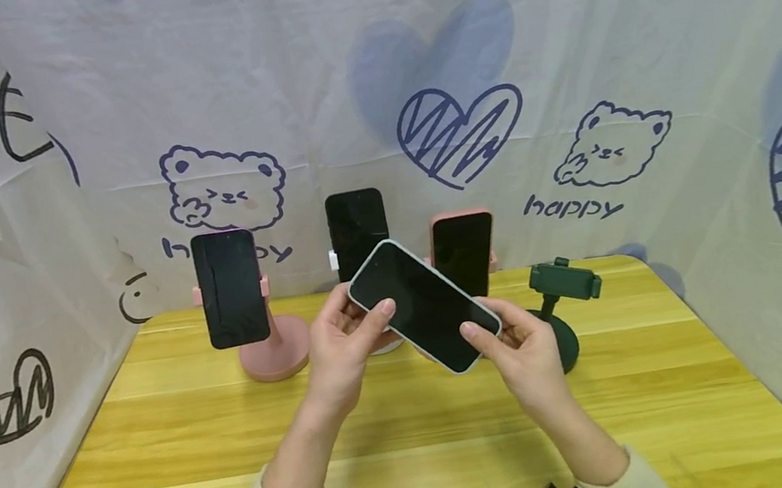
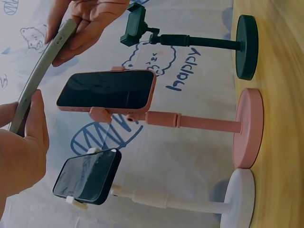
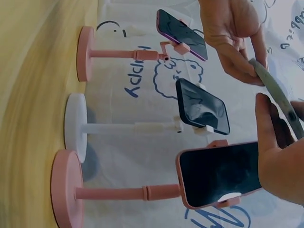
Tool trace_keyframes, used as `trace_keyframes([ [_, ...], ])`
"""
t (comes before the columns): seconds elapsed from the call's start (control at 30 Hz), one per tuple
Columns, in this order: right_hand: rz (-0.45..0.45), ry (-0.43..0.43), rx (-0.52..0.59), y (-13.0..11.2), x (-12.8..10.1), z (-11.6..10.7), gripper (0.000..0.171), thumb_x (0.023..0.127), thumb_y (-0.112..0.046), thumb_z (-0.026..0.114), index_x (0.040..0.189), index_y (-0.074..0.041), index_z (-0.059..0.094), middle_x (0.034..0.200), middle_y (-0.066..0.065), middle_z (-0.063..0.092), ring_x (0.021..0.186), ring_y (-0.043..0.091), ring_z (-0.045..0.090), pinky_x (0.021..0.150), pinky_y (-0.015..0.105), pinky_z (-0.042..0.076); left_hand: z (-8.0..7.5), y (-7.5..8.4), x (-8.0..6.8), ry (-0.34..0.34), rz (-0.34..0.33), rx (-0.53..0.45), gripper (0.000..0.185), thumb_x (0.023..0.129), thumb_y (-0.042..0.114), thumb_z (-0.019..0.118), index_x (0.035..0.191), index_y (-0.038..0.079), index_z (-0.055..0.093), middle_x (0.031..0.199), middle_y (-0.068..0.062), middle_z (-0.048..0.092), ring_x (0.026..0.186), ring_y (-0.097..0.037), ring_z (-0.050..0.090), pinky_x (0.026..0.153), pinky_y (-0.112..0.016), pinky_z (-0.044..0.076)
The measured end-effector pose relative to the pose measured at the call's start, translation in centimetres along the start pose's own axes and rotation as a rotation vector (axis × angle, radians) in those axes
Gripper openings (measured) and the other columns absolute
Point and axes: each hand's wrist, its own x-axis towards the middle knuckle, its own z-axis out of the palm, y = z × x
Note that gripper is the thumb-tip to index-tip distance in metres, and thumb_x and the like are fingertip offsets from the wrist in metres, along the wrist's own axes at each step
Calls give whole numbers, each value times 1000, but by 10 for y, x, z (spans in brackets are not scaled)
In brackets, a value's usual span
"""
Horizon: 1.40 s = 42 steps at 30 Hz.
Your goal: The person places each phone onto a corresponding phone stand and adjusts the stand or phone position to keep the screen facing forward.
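A smartphone (image 1: 425,306) in a pale case, its screen dark, is held tilted above the table between both hands. My left hand (image 1: 345,339) grips its upper left end, thumb on the screen and fingers behind. At the lower right end my right hand (image 1: 524,350) pinches it the same way. The left wrist view shows the pale case edge-on (image 2: 40,71). Just right of the right hand stands a dark green phone stand (image 1: 565,282), its clamp holding nothing. Behind the held phone, a phone in a pink case (image 1: 464,254) sits in a pink stand (image 2: 247,128).
A black phone (image 1: 358,228) rests in a white stand (image 2: 240,199) at the back middle. Farther left, another phone (image 1: 231,289) is clamped in a pink stand (image 1: 275,350). The wooden table (image 1: 425,475) ends at a drawn-on cloth (image 1: 326,60) behind and at both sides.
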Motion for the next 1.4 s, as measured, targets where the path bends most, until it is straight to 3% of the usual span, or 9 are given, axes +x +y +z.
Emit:
trace_keyframes([
  [0.1, -20, -60, -26, -1, 1, -4, 33, 94, -1, 67, 126, 5, 63, 107, -12, 72, 92, 5, 72, 77, 21, 62, -3, 2, 0, -17, 23, 29, 26, 94, -4, 65, 118, 3, 58, 104, 1, 72, 93, -12, 74, 78, -36, 64],
  [0.27, -86, -144, -55, -1, 3, -9, 33, 94, -2, 67, 126, 4, 64, 111, -12, 72, 100, 5, 70, 85, 19, 60, -11, 7, 0, -82, 64, 180, 30, 91, -1, 70, 119, -7, 58, 102, 4, 71, 88, -11, 72, 76, -31, 64],
  [0.4, -84, -205, -90, 0, 5, -12, 33, 94, -3, 68, 127, 1, 64, 113, -1, 73, 101, 7, 68, 87, 20, 60, -17, 8, 1, -169, 80, 273, 30, 91, 0, 72, 119, -6, 61, 101, -3, 70, 86, -13, 72, 73, -32, 65],
  [0.57, -37, -294, -191, 2, 7, -15, 36, 94, -10, 70, 129, -5, 65, 119, 15, 70, 101, 7, 68, 88, 22, 59, -21, 9, 2, -265, 35, 369, 26, 92, 4, 72, 117, 2, 65, 102, -16, 69, 85, -15, 71, 74, -34, 64],
  [0.83, 19, -355, -279, 5, 8, -14, 30, 93, -18, 73, 122, -12, 70, 115, 10, 74, 93, 14, 72, 82, 26, 62, -21, 10, 3, -350, -49, 523, 28, 91, 11, 75, 118, 8, 69, 108, -12, 69, 88, -19, 68, 78, -29, 59],
  [1.07, -10, -342, -267, 7, 7, -13, 26, 93, -13, 73, 118, -7, 72, 107, 15, 75, 84, 14, 76, 70, 29, 64, -20, 8, 3, -340, -63, 559, 27, 90, 13, 76, 116, 9, 71, 106, -10, 70, 89, -20, 68, 81, -27, 58],
  [1.4, -104, -206, -216, 8, 4, -8, 27, 91, -4, 73, 117, 2, 71, 98, 23, 75, 82, 4, 73, 69, 29, 64, -13, 2, 0, -274, -56, 554, 18, 94, 19, 72, 111, 15, 70, 104, -5, 70, 94, -20, 68, 84, -34, 58],
])
